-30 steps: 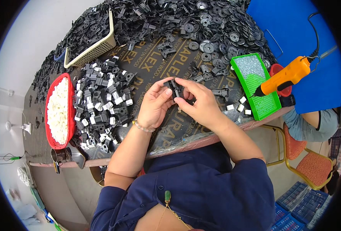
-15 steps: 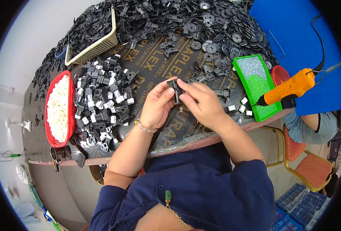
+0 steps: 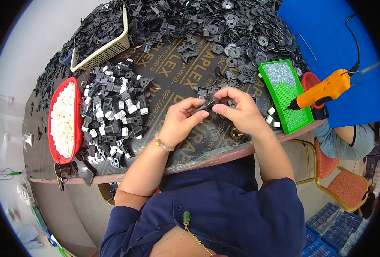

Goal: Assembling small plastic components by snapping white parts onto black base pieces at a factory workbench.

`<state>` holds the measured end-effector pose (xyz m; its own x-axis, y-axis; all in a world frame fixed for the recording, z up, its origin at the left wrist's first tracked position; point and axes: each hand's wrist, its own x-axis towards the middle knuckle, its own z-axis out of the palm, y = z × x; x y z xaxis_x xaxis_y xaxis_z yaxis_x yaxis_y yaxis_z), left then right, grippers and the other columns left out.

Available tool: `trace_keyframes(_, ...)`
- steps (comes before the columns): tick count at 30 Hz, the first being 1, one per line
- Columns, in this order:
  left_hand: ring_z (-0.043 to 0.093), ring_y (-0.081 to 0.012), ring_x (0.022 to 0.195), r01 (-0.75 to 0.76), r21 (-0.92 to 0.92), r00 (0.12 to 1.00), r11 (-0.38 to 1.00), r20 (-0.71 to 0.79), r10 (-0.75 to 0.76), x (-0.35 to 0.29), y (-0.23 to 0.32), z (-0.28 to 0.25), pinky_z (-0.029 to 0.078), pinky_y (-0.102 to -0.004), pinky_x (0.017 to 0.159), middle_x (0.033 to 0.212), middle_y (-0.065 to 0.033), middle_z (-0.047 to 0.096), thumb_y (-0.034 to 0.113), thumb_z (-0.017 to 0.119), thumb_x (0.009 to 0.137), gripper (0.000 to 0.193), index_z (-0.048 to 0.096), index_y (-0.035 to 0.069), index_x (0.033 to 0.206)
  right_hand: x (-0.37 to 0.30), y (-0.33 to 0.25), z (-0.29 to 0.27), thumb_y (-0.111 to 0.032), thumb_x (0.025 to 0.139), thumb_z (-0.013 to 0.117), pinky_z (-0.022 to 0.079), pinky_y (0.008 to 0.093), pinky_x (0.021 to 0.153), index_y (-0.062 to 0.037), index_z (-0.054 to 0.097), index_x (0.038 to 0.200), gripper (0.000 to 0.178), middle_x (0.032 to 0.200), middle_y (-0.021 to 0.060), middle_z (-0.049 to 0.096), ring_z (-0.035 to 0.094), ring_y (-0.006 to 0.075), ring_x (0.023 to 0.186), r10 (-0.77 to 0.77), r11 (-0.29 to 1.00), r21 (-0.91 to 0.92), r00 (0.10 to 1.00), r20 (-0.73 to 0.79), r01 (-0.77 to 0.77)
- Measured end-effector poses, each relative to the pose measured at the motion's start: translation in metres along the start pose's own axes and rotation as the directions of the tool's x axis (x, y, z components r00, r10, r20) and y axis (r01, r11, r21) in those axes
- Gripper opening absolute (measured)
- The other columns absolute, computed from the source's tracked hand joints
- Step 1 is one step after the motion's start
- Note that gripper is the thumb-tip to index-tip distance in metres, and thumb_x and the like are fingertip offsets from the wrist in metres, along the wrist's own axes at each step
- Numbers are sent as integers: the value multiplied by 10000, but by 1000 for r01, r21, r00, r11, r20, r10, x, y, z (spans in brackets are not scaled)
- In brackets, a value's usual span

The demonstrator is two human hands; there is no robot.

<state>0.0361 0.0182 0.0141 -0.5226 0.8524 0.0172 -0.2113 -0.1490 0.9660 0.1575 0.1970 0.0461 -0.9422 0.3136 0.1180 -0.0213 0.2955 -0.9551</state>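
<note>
My left hand [image 3: 182, 121] pinches one end of a small black plastic part [image 3: 208, 103] between thumb and fingers. My right hand [image 3: 242, 112] has its thumb and forefinger on the other end, so the part sits tilted between both hands. The fingers cover much of it, and its finer shape cannot be made out. Just beyond the hands lie several loose black plastic brackets [image 3: 231, 78]. A few small white caps [image 3: 271, 111] rest beside my right wrist. Left of my left hand spreads a heap of black brackets with white caps on them [image 3: 112, 109].
At the left stands a red basket [image 3: 79, 135] of white pieces. A cream basket [image 3: 100, 56] sits among black parts, with black discs [image 3: 234, 52] heaped far off. To the right are a green tray [image 3: 303, 123] of small metal pieces, an orange electric screwdriver [image 3: 327, 88] and a person's sleeve [image 3: 361, 143].
The black part has turned from upright to tilted and shifted slightly right. My right hand has moved right, its fingers now at the part's other end.
</note>
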Motion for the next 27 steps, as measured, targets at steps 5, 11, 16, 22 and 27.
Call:
trace_keyframes(5, 692, -95, 804, -133, 405, 988, 905, -20, 155, -3, 10, 2, 532, -239, 698, 905, -66, 737, 37, 736, 892, 226, 697, -24, 1106, -12, -4, 4, -103, 868, 764, 478, 269, 867, 13, 647, 1060, 253, 1005, 28, 666, 587, 88, 955, 152, 985, 86, 988, -27, -150)
trace_keyframes(11, 714, -124, 817, -101, 391, 995, 915, 27, 99, -8, 7, 7, 565, -250, 732, 940, -91, 750, 13, 705, 907, 217, 686, -38, 1118, -26, -9, -6, -123, 875, 771, 505, 268, 799, 18, 645, 1097, 291, 992, 28, 663, 612, 91, 901, 163, 978, 128, 986, 29, -166)
trace_keyframes(16, 717, -207, 970, -9, -148, 998, 989, -67, -1, 4, 0, -8, 576, -295, 838, 1103, -138, 715, 11, 610, 975, 227, 612, -20, 1200, -51, -17, -69, -123, 792, 797, 544, 348, 717, 5, 632, 1008, 300, 917, 133, 659, 671, 248, 796, -8, 783, -621, 996, -88, -49)
trace_keyframes(22, 689, -253, 1040, 104, -453, 989, 886, -46, -140, 4, 7, -8, 560, -336, 876, 1107, -109, 677, 10, 611, 949, 268, 554, 42, 1209, -78, 20, -88, -68, 764, 755, 506, 497, 713, -9, 582, 888, 221, 916, 163, 660, 644, 409, 838, 222, 369, -898, 961, -166, -241)
trace_keyframes(27, 656, -225, 1014, 51, -472, 996, 880, -42, -80, 7, 7, -7, 500, -313, 831, 1110, -105, 657, 21, 647, 919, 404, 503, 97, 1288, -62, 2, -70, 29, 797, 640, 514, 341, 667, -8, 650, 1000, 207, 851, 116, 635, 633, 230, 715, -2, 842, -523, 969, -247, -131)
